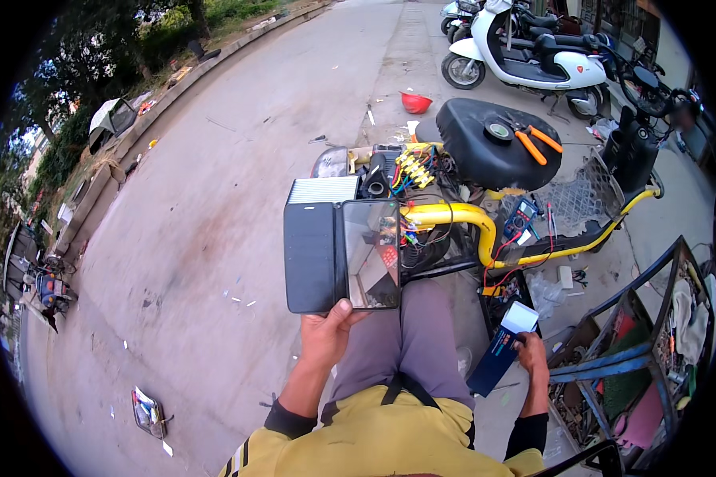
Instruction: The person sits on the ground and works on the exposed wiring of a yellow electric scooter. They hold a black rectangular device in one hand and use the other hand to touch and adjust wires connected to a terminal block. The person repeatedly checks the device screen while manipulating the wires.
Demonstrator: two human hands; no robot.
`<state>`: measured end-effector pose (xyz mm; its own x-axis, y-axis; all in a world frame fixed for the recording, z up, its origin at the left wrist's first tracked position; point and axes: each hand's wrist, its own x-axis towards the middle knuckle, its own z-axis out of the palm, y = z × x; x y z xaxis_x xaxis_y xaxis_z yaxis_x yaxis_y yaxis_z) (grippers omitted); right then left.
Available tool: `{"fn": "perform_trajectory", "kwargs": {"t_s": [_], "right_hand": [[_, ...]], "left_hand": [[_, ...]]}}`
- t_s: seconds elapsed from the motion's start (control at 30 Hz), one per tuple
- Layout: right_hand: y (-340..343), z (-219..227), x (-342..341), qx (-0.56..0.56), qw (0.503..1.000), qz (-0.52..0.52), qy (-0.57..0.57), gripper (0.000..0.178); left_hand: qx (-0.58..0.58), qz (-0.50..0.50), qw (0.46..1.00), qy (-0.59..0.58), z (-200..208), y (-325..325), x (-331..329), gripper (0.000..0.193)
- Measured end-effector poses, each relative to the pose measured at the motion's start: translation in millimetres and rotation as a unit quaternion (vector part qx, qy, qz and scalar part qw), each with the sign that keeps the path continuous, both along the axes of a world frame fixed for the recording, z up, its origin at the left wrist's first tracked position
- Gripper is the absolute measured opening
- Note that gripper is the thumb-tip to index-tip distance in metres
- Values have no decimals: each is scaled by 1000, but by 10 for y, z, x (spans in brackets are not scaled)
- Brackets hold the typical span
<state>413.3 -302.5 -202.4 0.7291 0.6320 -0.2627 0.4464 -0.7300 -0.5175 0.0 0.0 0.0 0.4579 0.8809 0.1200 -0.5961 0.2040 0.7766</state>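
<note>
Folding phone case point(314, 258), with smartphone point(366, 266) in its right half, is held up by left hand point(324, 335): lower edge pinched, thumb in front, fingers mostly hidden behind. Case is spread flat between the person and a stripped-down yellow scooter frame point(453, 213); reflections are seen on the phone screen. Narrow dark blue box point(495, 359) is gripped at its right edge by right hand point(531, 352), fingers curled in, near the box's white upper end point(520, 318); whether that is a flap or contents cannot be told. Box is tilted, lower right of the phone, just left of a metal rack point(601, 364) filled with assorted parts.

Finned metal unit point(324, 189) is partly covered by the case. Yellow terminal block point(414, 169) is wired in on the frame. Multimeter point(521, 218) is placed by the footboard, red leads attached. Black tape roll point(498, 133) and orange-handled pliers point(531, 149) are laid on black seat point(473, 163).
</note>
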Motion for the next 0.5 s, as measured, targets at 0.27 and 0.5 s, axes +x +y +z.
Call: {"fn": "perform_trajectory", "kwargs": {"t_s": [0.27,0.5], "right_hand": [[392,295,-721,207,976,-33,-56,29],[1330,579,-1518,380,922,48,66,22]], "left_hand": [[-18,-8,1000,15,225,-282,332,49],[15,-27,999,7,430,-274,635,50]]}}
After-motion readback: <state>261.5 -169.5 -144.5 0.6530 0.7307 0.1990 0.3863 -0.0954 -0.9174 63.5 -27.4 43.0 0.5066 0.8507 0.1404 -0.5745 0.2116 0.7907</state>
